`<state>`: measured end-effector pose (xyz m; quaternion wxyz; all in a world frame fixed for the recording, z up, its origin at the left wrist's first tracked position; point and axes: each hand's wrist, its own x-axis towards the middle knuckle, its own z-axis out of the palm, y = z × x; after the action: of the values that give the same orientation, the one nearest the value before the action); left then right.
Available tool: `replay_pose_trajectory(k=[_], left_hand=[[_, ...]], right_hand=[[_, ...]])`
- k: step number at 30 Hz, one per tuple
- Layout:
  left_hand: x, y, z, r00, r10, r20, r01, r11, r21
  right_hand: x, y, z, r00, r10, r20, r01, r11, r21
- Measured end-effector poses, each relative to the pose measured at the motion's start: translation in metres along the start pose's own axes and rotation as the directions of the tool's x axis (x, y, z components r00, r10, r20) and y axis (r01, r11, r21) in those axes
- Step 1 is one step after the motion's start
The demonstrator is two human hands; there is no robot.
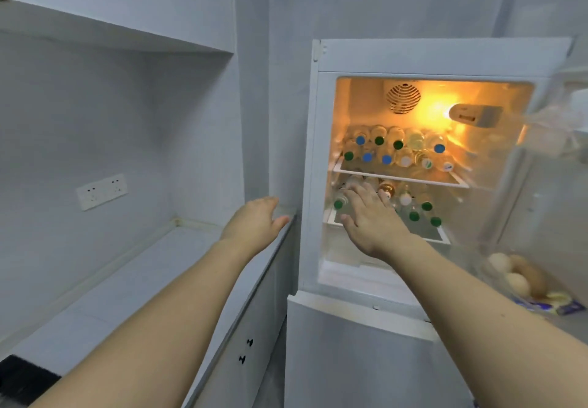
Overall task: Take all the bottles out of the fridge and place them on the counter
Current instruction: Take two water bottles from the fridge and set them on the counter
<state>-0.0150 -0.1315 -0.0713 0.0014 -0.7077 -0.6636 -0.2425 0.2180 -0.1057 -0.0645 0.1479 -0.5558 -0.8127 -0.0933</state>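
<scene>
Your two arms show from below the elbow to the fingertips, both bare: no sleeves reach into view. No watch, band or bracelet on either wrist. No gloves. No rings that you can make out on your left grip (257,221) or your right grip (370,220). Nails look short and unpainted where they show, on the left thumb and the right thumb; the other fingertips are too blurred to tell. Your right forearm carries a few small dark spots, one near the lower right edge of the view. Left forearm looks unmarked. Nothing else of your body or clothing shows.
</scene>
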Motion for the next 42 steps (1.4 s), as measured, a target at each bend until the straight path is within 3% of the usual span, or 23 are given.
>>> replay_pose_trajectory(k=[8,19,23,25,28,30,32,35,36,42], left_hand=[[0.075,0.029,0.045,0.973,0.207,0.101,-0.193,0.972,-0.137],[0.194,0.102,0.085,0.943,0.330,0.050,-0.312,0.925,-0.218],[0.247,0.122,0.093,0.973,0.220,0.071,-0.188,0.932,-0.311],[0.273,0.131,0.098,0.984,0.117,0.133,-0.054,0.912,-0.406],[0.311,0.141,0.105,0.962,-0.065,0.266,0.226,0.739,-0.635],[0.334,0.144,0.111,0.929,-0.129,0.346,0.346,0.630,-0.695],[0.361,0.149,0.119,0.906,-0.166,0.389,0.413,0.542,-0.732],[0.397,0.156,0.133,0.865,-0.227,0.448,0.502,0.406,-0.763],[0.410,0.158,0.139,0.854,-0.235,0.464,0.520,0.368,-0.771],[0.464,0.166,0.161,0.825,-0.283,0.489,0.565,0.378,-0.734]], right_hand=[[0.020,0.042,0.011,0.982,0.184,0.047,-0.181,0.982,-0.059],[0.086,0.146,0.012,0.935,0.353,0.021,-0.352,0.926,0.133],[0.126,0.173,0.011,0.915,0.402,-0.023,-0.383,0.887,0.259],[0.147,0.186,0.017,0.906,0.424,-0.003,-0.400,0.858,0.323],[0.177,0.205,0.026,0.885,0.465,0.025,-0.429,0.793,0.433],[0.197,0.217,0.032,0.860,0.508,0.033,-0.456,0.740,0.494],[0.223,0.230,0.036,0.810,0.578,0.100,-0.503,0.598,0.624],[0.258,0.243,0.039,0.708,0.644,0.289,-0.524,0.206,0.826],[0.271,0.248,0.041,0.701,0.639,0.317,-0.525,0.163,0.835],[0.333,0.261,0.048,0.707,0.628,0.325,-0.576,0.245,0.780]])
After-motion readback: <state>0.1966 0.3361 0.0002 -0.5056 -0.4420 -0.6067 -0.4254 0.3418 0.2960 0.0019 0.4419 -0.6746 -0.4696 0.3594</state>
